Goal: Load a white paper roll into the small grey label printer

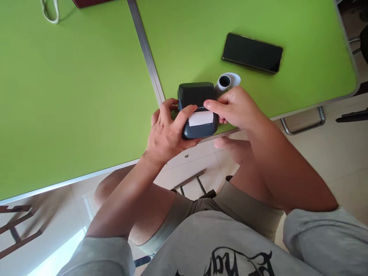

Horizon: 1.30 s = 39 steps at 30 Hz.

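Note:
A small dark printer-like device [196, 92] is held at the front edge of the green table, with a white paper strip [201, 118] across its front part. My left hand [169, 128] wraps round its left side and lower edge, the index finger resting on top beside the strip. At the device's right side is my right hand [232, 107], thumb on the top near the strip's right end, fingers curled and partly hidden below. Just behind that hand, a white roll [229, 81] with a dark round end lies on the table.
A black phone [252, 53] lies at the back right of the green table [86, 84]. A metal strip [146, 50] crosses the tabletop. At the top left are a white cord loop [51, 13] and the edge of a dark red object [89, 3].

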{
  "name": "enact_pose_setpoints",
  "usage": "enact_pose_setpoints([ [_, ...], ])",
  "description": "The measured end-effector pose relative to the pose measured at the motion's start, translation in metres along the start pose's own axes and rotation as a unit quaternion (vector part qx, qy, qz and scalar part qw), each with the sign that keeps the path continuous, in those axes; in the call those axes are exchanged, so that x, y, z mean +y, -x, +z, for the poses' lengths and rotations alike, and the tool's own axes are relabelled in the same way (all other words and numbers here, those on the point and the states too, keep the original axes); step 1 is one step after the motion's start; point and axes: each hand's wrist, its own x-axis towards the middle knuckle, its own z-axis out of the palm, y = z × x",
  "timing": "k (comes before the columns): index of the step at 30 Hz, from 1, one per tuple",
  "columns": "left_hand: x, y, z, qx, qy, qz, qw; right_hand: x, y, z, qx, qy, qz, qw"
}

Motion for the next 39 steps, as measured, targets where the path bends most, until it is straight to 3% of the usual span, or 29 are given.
enact_pose_setpoints([
  [8, -0.001, -0.001, 0.000, -0.014, 0.002, -0.006, 1.000, 0.006, -0.003, 0.003, -0.005, -0.021, -0.022, 1.000],
  [11, -0.001, 0.001, -0.001, -0.015, -0.008, 0.005, 1.000, 0.007, 0.004, 0.008, 0.038, 0.002, -0.043, 0.998],
  [18, 0.000, 0.002, -0.002, 0.062, 0.018, 0.024, 0.998, -0.003, 0.013, 0.017, 0.126, 0.059, -0.082, 0.987],
  [32, -0.001, 0.008, -0.010, -0.014, 0.037, -0.067, 0.997, -0.003, 0.013, 0.019, 0.137, 0.096, -0.073, 0.983],
  [39, -0.008, 0.006, -0.018, -0.024, 0.083, -0.032, 0.996, -0.006, 0.013, 0.019, 0.133, 0.100, -0.062, 0.984],
])
